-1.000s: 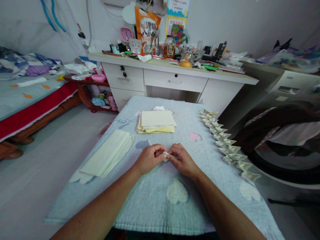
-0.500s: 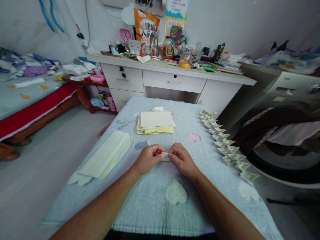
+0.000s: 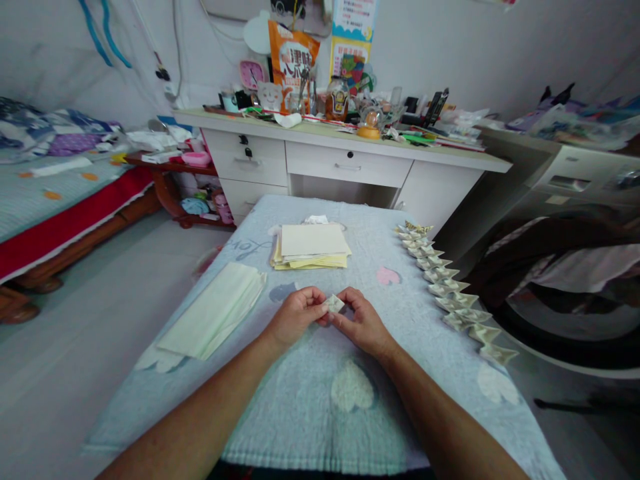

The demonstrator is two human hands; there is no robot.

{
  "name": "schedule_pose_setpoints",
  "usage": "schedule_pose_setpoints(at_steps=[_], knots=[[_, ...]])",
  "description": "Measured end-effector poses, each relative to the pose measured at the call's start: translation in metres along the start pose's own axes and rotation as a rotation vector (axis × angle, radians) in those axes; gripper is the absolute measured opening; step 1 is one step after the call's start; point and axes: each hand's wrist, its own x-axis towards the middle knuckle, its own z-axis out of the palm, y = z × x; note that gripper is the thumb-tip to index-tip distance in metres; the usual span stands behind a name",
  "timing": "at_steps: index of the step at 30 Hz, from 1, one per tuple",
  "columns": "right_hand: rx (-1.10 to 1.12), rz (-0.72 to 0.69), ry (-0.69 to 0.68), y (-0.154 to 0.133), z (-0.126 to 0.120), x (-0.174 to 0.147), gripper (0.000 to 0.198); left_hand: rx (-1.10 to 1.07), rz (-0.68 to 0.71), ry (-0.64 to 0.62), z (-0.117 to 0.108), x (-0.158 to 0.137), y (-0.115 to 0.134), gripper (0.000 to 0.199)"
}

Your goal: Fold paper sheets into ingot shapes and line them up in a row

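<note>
A small folded piece of pale paper [image 3: 335, 304] is pinched between my two hands above the middle of the cloth-covered table. My left hand [image 3: 301, 311] grips its left side, thumb on top. On the other side my right hand [image 3: 361, 319] has thumb and fingers closed at its right and lower edge. The paper shows a diamond-like shape with a point to the right; its lower part is hidden by my fingers. Along the table's right side runs a row of several folded paper boats [image 3: 449, 287], set close together.
Beyond my hands lies a stack of cream and yellow paper sheets [image 3: 313, 241]. Long pale green folded sheets [image 3: 215, 310] rest at the left. A light blue cloth [image 3: 300, 413] covers the table. Behind stands a cluttered white desk [image 3: 345, 160]; a washing machine [image 3: 575, 193] is at right.
The folded paper has turned from a narrow flat strip into a raised diamond shape between my fingers. My hands have shifted only slightly around it.
</note>
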Motion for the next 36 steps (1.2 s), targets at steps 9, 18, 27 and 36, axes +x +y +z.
schedule_pose_setpoints(at_steps=[9,18,27,36], knots=[[-0.053,-0.027,0.011,0.0,0.002,0.0,0.024,0.028,0.056,0.004,0.004,0.002,-0.003,0.016],[-0.246,-0.121,0.009,0.001,0.001,0.001,0.014,0.479,0.189,0.09,-0.003,-0.001,-0.001,0.014],[-0.157,-0.116,0.083,0.006,0.003,0.002,0.012,0.483,0.284,0.035,-0.001,0.002,-0.01,0.003],[-0.449,-0.186,-0.008,0.014,0.004,0.003,0.019,0.976,0.438,0.075,0.002,-0.005,-0.007,0.013]])
